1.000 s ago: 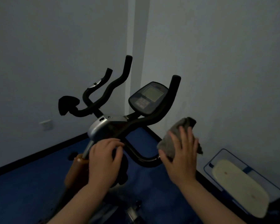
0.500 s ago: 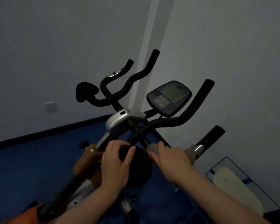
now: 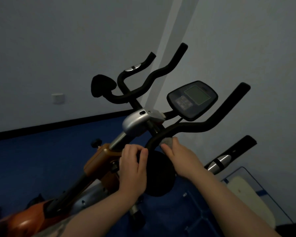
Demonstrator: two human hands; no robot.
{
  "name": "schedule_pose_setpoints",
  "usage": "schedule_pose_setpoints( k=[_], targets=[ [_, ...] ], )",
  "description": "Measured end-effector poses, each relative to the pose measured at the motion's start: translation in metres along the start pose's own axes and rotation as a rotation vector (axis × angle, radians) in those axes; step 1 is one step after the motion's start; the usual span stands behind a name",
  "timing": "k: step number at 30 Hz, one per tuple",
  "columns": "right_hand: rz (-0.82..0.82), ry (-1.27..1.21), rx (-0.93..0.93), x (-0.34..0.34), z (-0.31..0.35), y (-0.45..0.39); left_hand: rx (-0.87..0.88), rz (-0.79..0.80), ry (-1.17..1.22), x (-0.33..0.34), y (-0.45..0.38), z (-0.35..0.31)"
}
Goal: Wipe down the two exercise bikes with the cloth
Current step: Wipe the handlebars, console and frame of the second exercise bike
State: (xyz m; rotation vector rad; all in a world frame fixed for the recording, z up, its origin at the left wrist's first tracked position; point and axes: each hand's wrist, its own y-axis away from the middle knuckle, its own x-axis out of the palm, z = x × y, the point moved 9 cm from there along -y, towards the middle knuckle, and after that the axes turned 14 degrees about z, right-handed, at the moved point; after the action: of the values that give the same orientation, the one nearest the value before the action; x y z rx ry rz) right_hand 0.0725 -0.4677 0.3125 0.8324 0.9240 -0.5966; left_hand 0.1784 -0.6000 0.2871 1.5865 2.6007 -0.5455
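Observation:
An exercise bike with an orange frame, black handlebars and a dark console stands in front of me. My right hand holds a grey cloth wrapped against the near curve of the right handlebar. Only a small part of the cloth shows past my fingers. My left hand grips the black round pad below the handlebar, fingers curled over its left edge. A second bike is not in view.
White walls meet in a corner behind the bike, with a wall socket at the left. The floor is blue. A blue wire frame holding a pale board leans against the right wall. A black grip with silver bands sticks out at the right.
My right hand brought the cloth from the air beside the bike onto the right handlebar's lower bend. The camera moved closer and tilted. My left hand stayed at the pad.

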Motion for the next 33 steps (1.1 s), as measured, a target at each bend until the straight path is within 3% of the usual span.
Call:
schedule_pose_setpoints(
  k=[6, 9, 12, 16, 18, 21, 24, 29, 33],
  targets=[
    [0.162, 0.289, 0.079, 0.001, -0.033, 0.025, 0.050, 0.005, 0.014, 0.000, 0.000, -0.006],
    [0.203, 0.106, 0.108, 0.000, -0.025, 0.005, 0.066, 0.012, -0.020, 0.000, 0.000, -0.010],
    [0.122, -0.160, 0.077, 0.002, -0.013, -0.003, 0.041, 0.053, -0.070, -0.001, -0.001, -0.012],
    [0.101, 0.275, 0.153, 0.005, -0.030, 0.022, 0.032, 0.126, -0.156, 0.001, -0.004, -0.016],
    [0.153, 0.342, 0.173, 0.006, -0.037, 0.026, 0.040, 0.127, -0.174, 0.001, -0.005, -0.017],
    [0.243, 0.209, 0.134, 0.002, -0.023, 0.006, 0.037, 0.134, -0.182, 0.003, -0.006, -0.018],
    [0.150, -0.071, 0.062, 0.001, -0.009, -0.003, 0.048, 0.157, -0.213, 0.003, -0.007, -0.019],
    [0.083, 0.345, 0.095, 0.005, -0.027, 0.030, 0.054, 0.173, -0.231, 0.003, -0.010, -0.019],
    [0.237, 0.310, 0.151, -0.002, -0.022, 0.010, 0.072, 0.136, -0.215, 0.002, -0.009, -0.022]
  ],
)
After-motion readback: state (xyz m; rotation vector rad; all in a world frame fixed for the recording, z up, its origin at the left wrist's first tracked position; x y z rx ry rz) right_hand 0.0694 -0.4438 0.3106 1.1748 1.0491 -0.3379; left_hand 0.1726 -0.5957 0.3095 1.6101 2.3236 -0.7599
